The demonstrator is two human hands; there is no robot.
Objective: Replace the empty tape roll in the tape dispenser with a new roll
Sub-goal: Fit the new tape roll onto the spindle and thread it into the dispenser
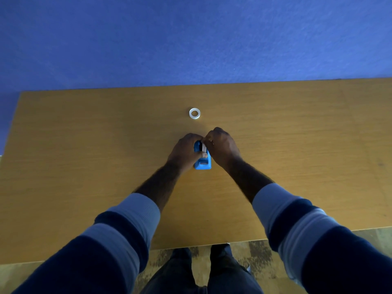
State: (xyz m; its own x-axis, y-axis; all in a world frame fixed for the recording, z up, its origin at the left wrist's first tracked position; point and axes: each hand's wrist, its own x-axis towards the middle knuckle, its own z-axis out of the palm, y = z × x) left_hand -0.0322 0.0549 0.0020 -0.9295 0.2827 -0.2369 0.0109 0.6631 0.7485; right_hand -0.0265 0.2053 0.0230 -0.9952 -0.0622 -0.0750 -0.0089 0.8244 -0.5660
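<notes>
A small blue tape dispenser point(203, 163) stands on the wooden table point(84, 145), its cutter end toward me. My left hand point(185, 152) wraps its left side and grips it. My right hand point(222, 147) pinches a white roll point(204, 147) that sits at the dispenser's top opening, between both hands. Whether this roll is seated or lifted I cannot tell. A second white ring-shaped roll point(194, 113) lies flat on the table beyond the hands, apart from them.
The table's far edge meets a blue wall point(191, 39). The near table edge runs just above my legs, with patterned floor point(254, 257) below. The left table edge is visible at far left.
</notes>
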